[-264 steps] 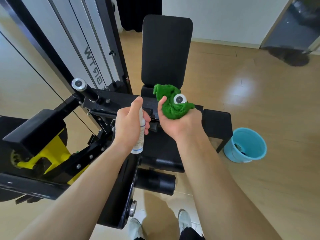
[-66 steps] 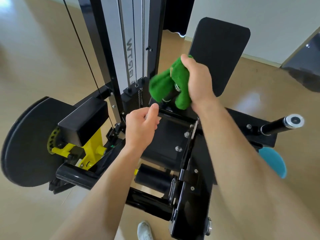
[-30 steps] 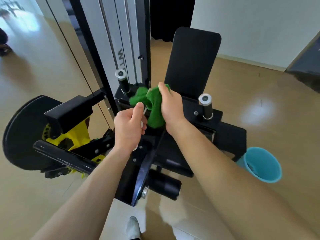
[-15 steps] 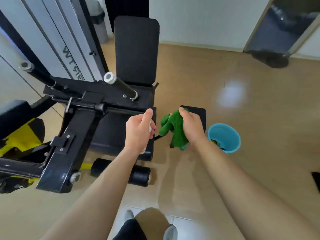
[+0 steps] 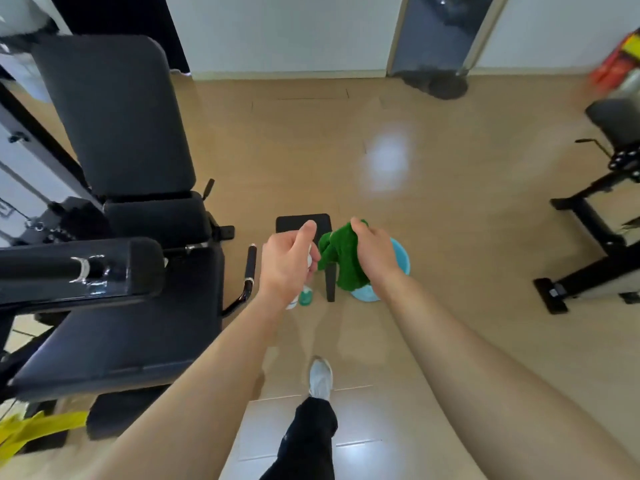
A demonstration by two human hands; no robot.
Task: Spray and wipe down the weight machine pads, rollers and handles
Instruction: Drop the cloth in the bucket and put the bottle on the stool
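1. The left hand (image 5: 289, 263), in the centre of the frame, is curled around a white spray bottle (image 5: 309, 258). Its thumb points up along the top. Only slivers of the bottle show past the fingers and below the heel of the hand.
2. The right hand (image 5: 374, 252), just to the right of it, grips a bunched green cloth (image 5: 341, 261). The cloth hangs down from the fingers and fills the gap between the two hands, close to the left hand's knuckles.
3. A light blue bucket (image 5: 401, 259) stands on the wooden floor (image 5: 433, 188), behind and under the right hand and largely covered by the hand and the cloth.
4. The weight machine fills the left of the frame, apart from both hands.
   - Its black backrest pad (image 5: 114, 116) is at upper left.
   - The seat pad (image 5: 114, 341) is at lower left.
   - A padded black roller (image 5: 79, 268), blurred, crosses in front of them.
5. A black handle (image 5: 250, 265) with silver rings stands off the seat's right edge, just left of the left hand.
6. A black floor plate (image 5: 294, 221) lies above the hands in the frame.
7. A white shoe (image 5: 320, 377) and a dark trouser leg show at bottom centre.
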